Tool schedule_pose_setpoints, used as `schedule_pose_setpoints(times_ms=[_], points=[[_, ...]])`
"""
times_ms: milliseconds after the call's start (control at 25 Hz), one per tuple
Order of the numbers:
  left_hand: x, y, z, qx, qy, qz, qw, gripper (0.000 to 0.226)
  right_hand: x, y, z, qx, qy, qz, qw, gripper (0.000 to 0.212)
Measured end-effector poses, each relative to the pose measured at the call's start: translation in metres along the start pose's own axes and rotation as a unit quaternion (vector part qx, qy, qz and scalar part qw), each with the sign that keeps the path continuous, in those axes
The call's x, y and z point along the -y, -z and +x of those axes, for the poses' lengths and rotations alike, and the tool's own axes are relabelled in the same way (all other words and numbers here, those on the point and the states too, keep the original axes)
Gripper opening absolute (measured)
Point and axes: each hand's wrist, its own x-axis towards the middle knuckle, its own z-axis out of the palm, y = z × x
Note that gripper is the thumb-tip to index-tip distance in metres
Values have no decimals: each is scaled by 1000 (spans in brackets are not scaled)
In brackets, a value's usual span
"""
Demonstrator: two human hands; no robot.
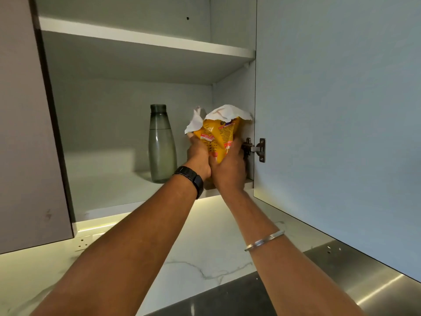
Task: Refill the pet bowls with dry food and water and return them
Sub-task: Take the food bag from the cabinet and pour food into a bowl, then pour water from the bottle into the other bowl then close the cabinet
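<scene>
Open wall cabinet (pixel 102 115), flat matte pale panels. Below the bottle's shelf: glossy white worktop (pixel 205 258), grey marble veining. Tall smoky translucent bottle (pixel 162 144), rounded shoulders, dark cap, upright on lower shelf. Just right of bottle: crinkled yellow food bag (pixel 218 137), white lining flared at open top; small print, illegible. Left hand (pixel 199 160) and right hand (pixel 230 169) both clamped round bag's lower half. Black link watch (pixel 193 181) on left wrist, thin steel bangle (pixel 264 240) on right forearm.

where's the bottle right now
In the head view, the grey bottle stands upright on the open cabinet's lower shelf, centre-left, just left of the yellow food bag.
</scene>
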Motion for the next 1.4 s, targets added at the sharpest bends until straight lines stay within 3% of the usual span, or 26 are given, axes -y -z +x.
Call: schedule_pose_setpoints(times_ms=[120, 400, 560, 720, 800, 880, 960, 1000, 1080, 1160, 1200, 1280, 1400], points=[[0, -1, 10, 4, 19, 45, 999, 83, -13, -1, -8, 47, -1, -47, 998, 110], [1, 3, -18, 6, 35, 127, 991, 80, -12, 4, -3, 72, -7, -67, 995, 111], [4, 12, -42, 25, 18, 194, 981, 56, -14, 9, -9, 65, -13, -53, 996, 97], [7, 27, -59, 12, -78, 239, 968, 17, -11, 15, -51, -59, 57, -77, 994, 73], [3, 40, -67, -28, -190, 302, 934, 13, 0, 13, -74, -99, 121, -31, 987, 47], [-10, 56, -77, -88, -304, 379, 869, 14, 19, 7, -81, -60, 157, 55, 984, 30], [-28, 76, -78, -157, -367, 431, 809, 26, 41, -2, -75, 8, 150, 101, 983, 29], [-37, 86, -71, -183, -364, 447, 797, 39, 53, -7, -68, 43, 127, 109, 985, 36], [-54, 105, -53, -199, -301, 456, 814, 68, 79, -18, -52, 124, 46, 104, 986, 65], [-63, 117, -35, -148, -228, 396, 877, 83, 96, -32, -36, 194, -21, 98, 976, 87], [-64, 121, -28, -113, -203, 348, 908, 80, 101, -40, -29, 213, -38, 96, 972, 86], [-62, 123, -18, -58, -157, 279, 945, 64, 102, -59, -19, 224, -62, 92, 968, 62], [-54, 125, 0, -47, -145, 265, 952, 61, 91, -82, -15, 233, -73, 85, 966, 46]])
